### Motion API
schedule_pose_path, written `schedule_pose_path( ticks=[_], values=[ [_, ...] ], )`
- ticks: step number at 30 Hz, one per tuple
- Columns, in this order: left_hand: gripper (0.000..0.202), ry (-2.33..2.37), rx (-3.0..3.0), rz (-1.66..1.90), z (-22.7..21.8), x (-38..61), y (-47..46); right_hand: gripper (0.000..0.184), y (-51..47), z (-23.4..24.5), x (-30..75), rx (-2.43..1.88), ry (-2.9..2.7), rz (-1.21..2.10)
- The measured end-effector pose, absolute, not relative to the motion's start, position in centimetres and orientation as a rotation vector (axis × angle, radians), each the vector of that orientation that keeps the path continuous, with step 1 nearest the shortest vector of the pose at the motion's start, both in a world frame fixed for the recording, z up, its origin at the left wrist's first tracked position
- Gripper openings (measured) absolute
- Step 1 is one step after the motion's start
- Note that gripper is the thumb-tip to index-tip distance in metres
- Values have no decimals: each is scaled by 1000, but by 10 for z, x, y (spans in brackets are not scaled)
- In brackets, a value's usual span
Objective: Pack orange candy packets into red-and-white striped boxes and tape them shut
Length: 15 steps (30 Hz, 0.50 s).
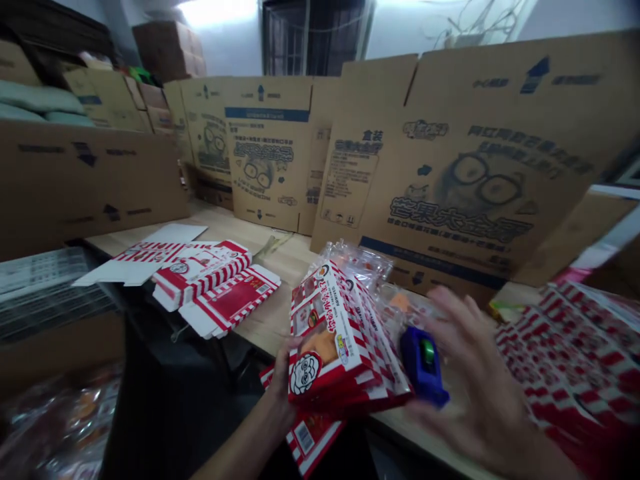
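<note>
My left hand (pixel 281 383) grips the lower left side of a red-and-white striped food box (pixel 325 333), thumb along the edge. The box is tilted above the table's front edge, and more striped boxes lie against it on the right and below. Blurred by motion, my right hand (pixel 473 373) is off to the right with fingers spread and nothing in it. Between that hand and the boxes sits a blue tape dispenser (pixel 424 363) with a green centre. Clear plastic packets (pixel 357 260) with orange contents lie behind the boxes.
Folded striped cartons (pixel 210 273) lie on the table's left part. Large brown cardboard boxes (pixel 450 167) stand along the back. Striped boxes are piled at the right (pixel 575 353). A carton at lower left holds clear packets (pixel 85 413), below a white wire rack (pixel 45 283).
</note>
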<state>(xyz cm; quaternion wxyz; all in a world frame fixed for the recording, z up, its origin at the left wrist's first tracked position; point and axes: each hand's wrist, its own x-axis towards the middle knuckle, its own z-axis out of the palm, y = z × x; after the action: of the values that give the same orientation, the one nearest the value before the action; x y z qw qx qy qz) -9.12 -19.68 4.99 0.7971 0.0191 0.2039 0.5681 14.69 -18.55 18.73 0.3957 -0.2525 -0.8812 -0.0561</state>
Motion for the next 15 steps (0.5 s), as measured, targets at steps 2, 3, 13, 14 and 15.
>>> schedule_pose_path(
  ticks=[2, 3, 13, 14, 15],
  values=[
    [72, 388, 42, 1247, 57, -98, -187, 74, -153, 172, 153, -961, -1995, 361],
    [71, 366, 55, 1245, 59, -102, -184, 73, -138, 162, 152, -1057, -1887, 642],
    [64, 483, 119, 1264, 73, -149, -175, 74, -100, 114, 72, -1051, -1421, 1895],
    [64, 529, 126, 1253, 79, -158, -174, 72, -99, 112, 63, -1014, -1416, 1937],
    [64, 584, 133, 1240, 85, -167, -173, 71, -97, 111, 52, -982, -1402, 1988]
  ],
)
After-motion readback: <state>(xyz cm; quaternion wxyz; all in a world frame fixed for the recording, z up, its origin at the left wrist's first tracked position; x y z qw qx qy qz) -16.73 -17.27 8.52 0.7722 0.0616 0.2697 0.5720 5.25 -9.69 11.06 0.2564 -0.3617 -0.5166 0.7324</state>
